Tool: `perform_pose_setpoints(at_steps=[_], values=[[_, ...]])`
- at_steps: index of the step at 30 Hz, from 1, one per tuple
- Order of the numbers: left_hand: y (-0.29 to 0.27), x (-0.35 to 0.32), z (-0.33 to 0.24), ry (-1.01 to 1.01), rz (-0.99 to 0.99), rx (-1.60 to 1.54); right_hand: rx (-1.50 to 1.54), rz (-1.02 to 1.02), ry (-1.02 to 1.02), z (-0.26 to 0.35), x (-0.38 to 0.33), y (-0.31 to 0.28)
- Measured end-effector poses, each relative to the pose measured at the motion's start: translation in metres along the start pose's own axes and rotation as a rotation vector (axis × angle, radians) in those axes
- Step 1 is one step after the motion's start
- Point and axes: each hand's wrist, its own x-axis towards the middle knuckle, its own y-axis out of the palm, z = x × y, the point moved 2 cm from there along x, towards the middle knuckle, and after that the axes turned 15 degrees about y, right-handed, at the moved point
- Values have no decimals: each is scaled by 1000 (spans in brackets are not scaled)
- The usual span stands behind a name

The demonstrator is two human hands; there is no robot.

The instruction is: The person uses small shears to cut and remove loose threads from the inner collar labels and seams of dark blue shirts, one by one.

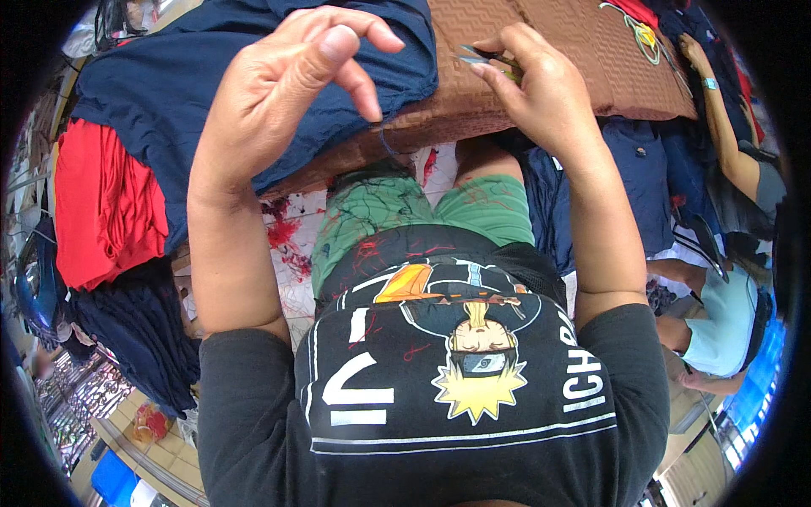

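My left hand (pixel 274 97) is raised over a navy garment (pixel 160 84) with its fingers curved and apart, and nothing shows between them. The garment spreads across the left part of a brown patterned cloth (pixel 557 63) and hangs over its near edge. A dark thread (pixel 389 139) dangles from the garment's edge, just below my left fingertips. My right hand (pixel 541 84), over the brown cloth, grips a small pair of thread snips (pixel 478 56). The blades point left toward my other hand, and their tips are apart. Most of the snips' handle is hidden by my fingers.
Red folded cloth (pixel 106 203) and dark garments (pixel 135 329) lie at the left. More navy garments (pixel 634 182) hang at the right. Cords (pixel 638 34) lie at the far right. Another person's arm (pixel 718 118) reaches in there. Thread scraps (pixel 287 237) litter the floor.
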Motion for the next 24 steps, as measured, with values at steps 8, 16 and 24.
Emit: perform_pose_setpoints(at_steps=[8,16,24], values=[[15,-3,26,-97,-90,82,126,-47,153,-15,2,-7],[62,-28,31,-364,256,339,185,-12,226,-20,4,4],[-11,-12,-17,-321,333,179,195,-54,252,-32,8,7]])
